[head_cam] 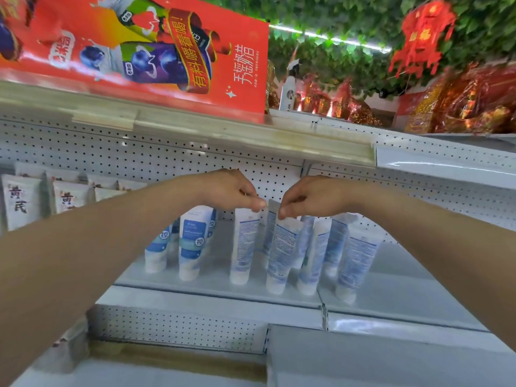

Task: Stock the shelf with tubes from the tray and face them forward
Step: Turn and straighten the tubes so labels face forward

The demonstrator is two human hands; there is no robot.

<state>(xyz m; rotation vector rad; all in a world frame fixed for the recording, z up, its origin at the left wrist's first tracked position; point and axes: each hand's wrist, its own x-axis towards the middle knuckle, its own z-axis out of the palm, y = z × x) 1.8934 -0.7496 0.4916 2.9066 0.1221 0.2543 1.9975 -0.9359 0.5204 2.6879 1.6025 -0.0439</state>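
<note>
Several white and blue tubes stand cap-down on the white shelf [391, 289]. Two at the left [192, 241] show their blue front label. The others show small back-side print. My left hand [231, 191] pinches the crimped top of one back-facing tube [244, 247]. My right hand [310, 196] pinches the top of the neighbouring tube [282, 252], which leans slightly. More back-facing tubes [354, 261] stand to the right. No tray is in view.
White pouches with dark characters [19, 202] hang or stand at the far left. An upper shelf edge [251, 135] runs just above my hands, with a red poster [139, 51] on top. A lower shelf [391, 358] lies below. Red gift packs [460, 101] sit at upper right.
</note>
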